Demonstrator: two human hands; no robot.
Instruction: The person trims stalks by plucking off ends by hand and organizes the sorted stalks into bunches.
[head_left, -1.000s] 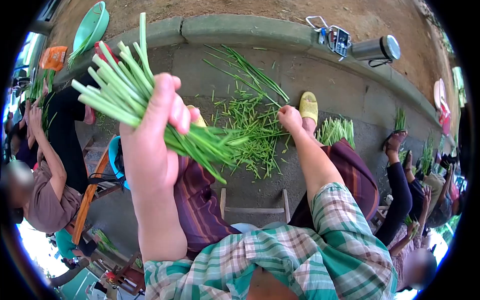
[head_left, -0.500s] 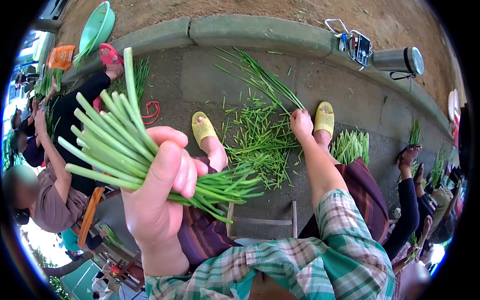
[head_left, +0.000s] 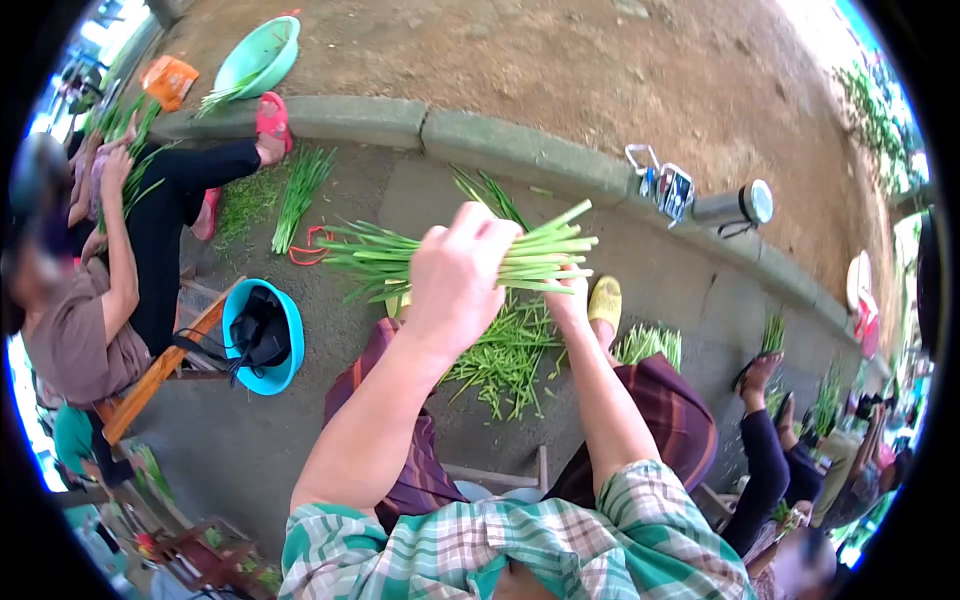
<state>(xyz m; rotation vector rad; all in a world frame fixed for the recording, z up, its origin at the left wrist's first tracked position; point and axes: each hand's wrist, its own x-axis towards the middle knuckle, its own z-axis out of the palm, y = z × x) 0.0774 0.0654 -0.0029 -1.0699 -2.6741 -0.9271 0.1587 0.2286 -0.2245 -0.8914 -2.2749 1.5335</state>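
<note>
A bunch of green stalks (head_left: 545, 247), resembling garlic chives, is gripped in my left hand (head_left: 460, 275), which is closed around its middle. Its pale cut ends point right and its thin green ends left. My right hand (head_left: 568, 300) is just below the cut ends, with fingers curled and partly covered by the stalks; what they hold is hidden. Short cut pieces (head_left: 505, 365) lie in a heap on the ground below my hands. Some long loose stalks (head_left: 495, 198) lie beyond the bunch. A row of stalks (head_left: 648, 346) lies beside my right leg.
A concrete curb (head_left: 520, 150) runs across the far side, with a radio-like device (head_left: 675, 193) and a metal flask (head_left: 735, 205) on it. At left are a blue basin (head_left: 270, 375) holding a black bag, a green basin (head_left: 258, 62) and a seated person (head_left: 90, 340). More people sit at right.
My left hand has moved right and away from me, turning the bunch so its cut ends now point right. My right hand now sits close to them. The view has shifted.
</note>
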